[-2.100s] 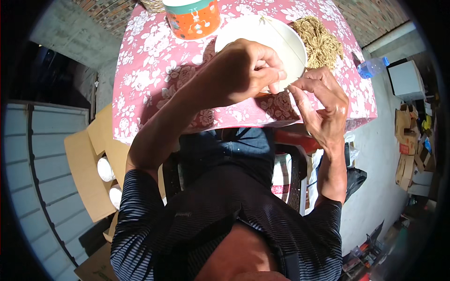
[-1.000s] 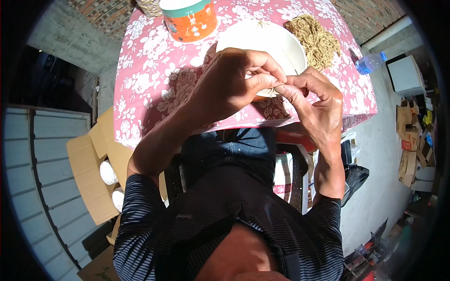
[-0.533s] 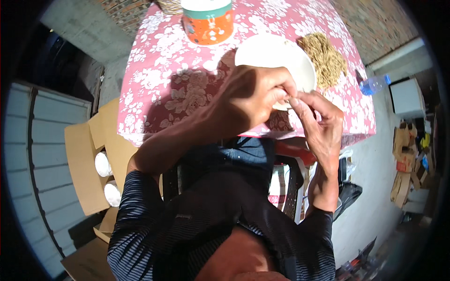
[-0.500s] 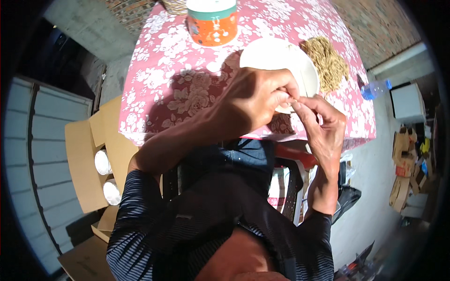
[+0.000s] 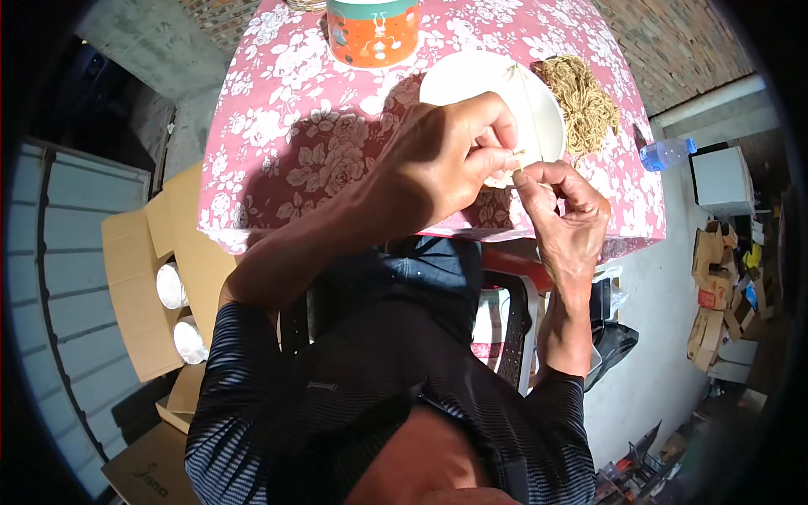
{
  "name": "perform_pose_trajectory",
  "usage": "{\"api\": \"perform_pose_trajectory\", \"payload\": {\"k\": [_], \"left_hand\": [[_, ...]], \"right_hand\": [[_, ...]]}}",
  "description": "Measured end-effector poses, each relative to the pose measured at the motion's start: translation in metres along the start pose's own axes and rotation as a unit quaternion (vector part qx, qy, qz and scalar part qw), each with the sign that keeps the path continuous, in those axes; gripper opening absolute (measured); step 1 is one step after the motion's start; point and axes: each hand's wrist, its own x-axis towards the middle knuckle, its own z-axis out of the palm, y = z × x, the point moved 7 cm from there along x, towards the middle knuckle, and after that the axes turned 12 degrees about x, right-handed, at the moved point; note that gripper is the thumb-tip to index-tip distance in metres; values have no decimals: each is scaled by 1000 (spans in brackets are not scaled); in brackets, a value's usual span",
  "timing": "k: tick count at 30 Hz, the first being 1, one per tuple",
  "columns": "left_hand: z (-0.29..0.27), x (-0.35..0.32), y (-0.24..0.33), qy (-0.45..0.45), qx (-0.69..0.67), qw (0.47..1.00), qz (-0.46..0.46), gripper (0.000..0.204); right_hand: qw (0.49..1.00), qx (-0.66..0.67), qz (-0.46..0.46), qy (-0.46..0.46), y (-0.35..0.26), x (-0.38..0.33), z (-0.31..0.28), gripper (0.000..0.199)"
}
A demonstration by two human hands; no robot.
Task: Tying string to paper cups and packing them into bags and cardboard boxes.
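Thin strand: pale tan, very fine, little more than a line against the white of the round bowl. It slanted from the bowl's far rim toward the near right side, close to the fingers, and looked almost straight. At the far rim, a small tuft of tan ends. Another short tan bit showed at the fingertips; too small to make out whether it was a knot or a loose end.

Left hand: over the near part of the bowl, back of the hand partly in shadow, grip pinched on the tan bit, thumb against forefinger. Right hand: just beside it, at the bowl's near right edge, grip likewise pinched, thumb and forefinger pressed on the strand. Fingertips of both hands very near each other; whether they touched, could not tell.

Bundle of tan cords: just right of the bowl, heaped loosely, thick with loops and twists, golden where the sunlight caught it. Orange tub with a green upper band: beyond the bowl, to the left. All stood on the table, its pink cloth patterned with white flowers.
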Motion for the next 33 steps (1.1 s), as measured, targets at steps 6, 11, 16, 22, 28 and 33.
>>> {"api": "perform_pose_trajectory", "payload": {"k": [6, 11, 16, 22, 28, 33], "left_hand": [[-1, -5, 12, 71, 175, 970, 152, 7], [-3, -1, 15, 36, 172, 970, 169, 8], [1, 8, 10, -79, 84, 987, 116, 8], [5, 15, 1, -121, 61, 988, 70, 12], [6, 17, 3, -59, 12, 995, 77, 14], [8, 15, 2, -53, 66, 995, 61, 14]], "right_hand": [[998, -23, -66, 3, -3, -1, 2, 4], [994, -51, -94, 8, -8, 0, -2, 6], [992, -54, -116, 8, -8, 1, -3, 6], [985, -29, -169, 5, -4, 1, -7, 15], [976, -80, -200, -33, -20, -4, -5, 17], [970, -116, -212, 0, -18, -3, -5, 12]]}}
